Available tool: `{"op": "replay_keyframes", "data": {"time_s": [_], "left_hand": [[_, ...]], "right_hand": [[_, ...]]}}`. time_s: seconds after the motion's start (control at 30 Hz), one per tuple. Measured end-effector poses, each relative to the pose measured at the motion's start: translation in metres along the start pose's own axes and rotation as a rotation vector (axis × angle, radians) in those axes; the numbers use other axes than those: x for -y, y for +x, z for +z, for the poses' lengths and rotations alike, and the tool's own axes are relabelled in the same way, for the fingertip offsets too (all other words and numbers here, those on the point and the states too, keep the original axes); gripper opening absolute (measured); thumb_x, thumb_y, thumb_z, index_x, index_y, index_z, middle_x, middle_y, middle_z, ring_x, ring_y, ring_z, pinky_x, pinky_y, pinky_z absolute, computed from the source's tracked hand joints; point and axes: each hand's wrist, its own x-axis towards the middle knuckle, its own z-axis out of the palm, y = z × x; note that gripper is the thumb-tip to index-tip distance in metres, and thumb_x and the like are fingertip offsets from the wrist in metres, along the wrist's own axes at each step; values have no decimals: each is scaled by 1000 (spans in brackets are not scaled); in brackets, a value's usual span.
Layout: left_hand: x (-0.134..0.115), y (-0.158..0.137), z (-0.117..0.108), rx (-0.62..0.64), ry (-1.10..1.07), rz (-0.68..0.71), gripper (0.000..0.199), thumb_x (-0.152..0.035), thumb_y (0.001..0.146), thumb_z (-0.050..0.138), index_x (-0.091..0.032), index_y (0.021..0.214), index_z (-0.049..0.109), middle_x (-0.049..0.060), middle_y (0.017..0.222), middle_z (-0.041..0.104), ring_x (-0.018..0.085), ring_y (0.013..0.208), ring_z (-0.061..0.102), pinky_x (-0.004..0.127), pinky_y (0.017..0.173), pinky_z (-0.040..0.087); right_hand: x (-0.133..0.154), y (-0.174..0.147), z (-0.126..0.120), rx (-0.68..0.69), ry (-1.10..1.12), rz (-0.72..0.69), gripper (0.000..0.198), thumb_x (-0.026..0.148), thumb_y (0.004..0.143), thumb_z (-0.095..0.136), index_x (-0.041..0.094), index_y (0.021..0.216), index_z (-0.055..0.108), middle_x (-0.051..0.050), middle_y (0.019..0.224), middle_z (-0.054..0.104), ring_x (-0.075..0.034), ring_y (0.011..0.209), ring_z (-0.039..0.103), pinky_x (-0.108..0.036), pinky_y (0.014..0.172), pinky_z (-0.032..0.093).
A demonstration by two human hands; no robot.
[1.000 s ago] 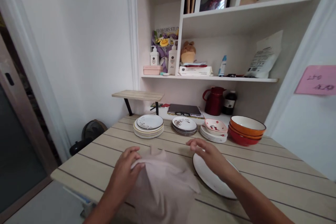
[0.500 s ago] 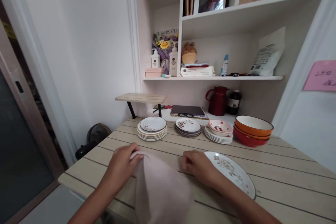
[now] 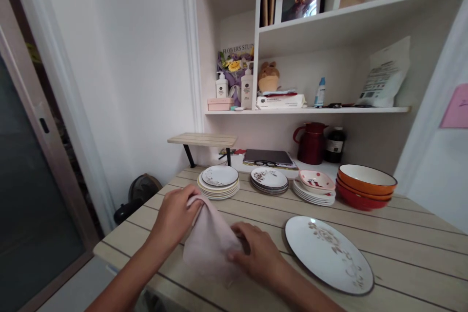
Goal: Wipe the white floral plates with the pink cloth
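Observation:
A pale pink cloth (image 3: pixel 210 243) hangs in folds above the front of the table. My left hand (image 3: pixel 177 212) pinches its upper corner between thumb and fingers. Against the cloth's right side is my right hand (image 3: pixel 256 253), thumb and fingers parted, with the thumb over the fabric; it does not look closed on it. To the right of that hand lies a large oval plate (image 3: pixel 329 253) with a brown floral pattern, flat on the slatted table (image 3: pixel 409 253).
Along the back stand a stack of plates (image 3: pixel 219 178), dark-rimmed plates (image 3: pixel 269 179), small white plates with a pink bowl (image 3: pixel 316 180) on top, and orange and red bowls (image 3: pixel 365 187). Behind are a small raised shelf (image 3: pixel 203 140), a laptop (image 3: pixel 268 157) and a red jug (image 3: pixel 310 144).
My right hand has moved left from beside the oval plate to the cloth and its fingers have spread. The cloth's lower part has swung up and bunched. My left hand keeps its pinch.

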Motion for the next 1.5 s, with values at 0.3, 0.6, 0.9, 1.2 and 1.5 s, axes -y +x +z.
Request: {"op": "replay_keyframes", "data": {"time_s": [0.3,0.6,0.9,1.2,1.5], "left_hand": [[15,26,-2,-310,86,187,18,-15,84,50,-24,86,65,3,106,68,21,104,59,48,106,29],[33,-67,39,74,301,684,13,-30,78,70,-34,91,68,-1,127,61,23,122,49,55,113,6],[-17,-93,60,126,48,530,32,-42,91,51,-35,121,57,2,127,60,20,116,54,47,110,28],[-2,-109,76,359,-80,583,32,-40,83,63,-30,114,63,3,120,65,21,110,59,34,96,46],[28,-137,58,-141,4,245,30,-25,89,52,-32,117,61,1,120,65,15,106,63,21,84,54]], "right_hand": [[-10,30,-105,-677,-301,-228,20,31,88,49,23,84,67,-5,86,72,-23,85,63,-36,79,40],[-63,-68,-81,-340,-674,-429,22,12,86,49,27,89,66,-3,97,71,-21,92,61,-44,93,37],[-29,-48,-72,-311,-345,-281,27,9,84,40,22,83,63,-6,97,62,-17,81,59,-29,71,47],[18,-46,1,62,145,-223,31,22,88,46,26,115,61,-5,110,67,-19,98,64,-29,85,50],[-13,-38,-30,-188,123,-230,30,29,94,40,24,110,65,-10,113,67,-23,106,62,-40,94,50]]}}
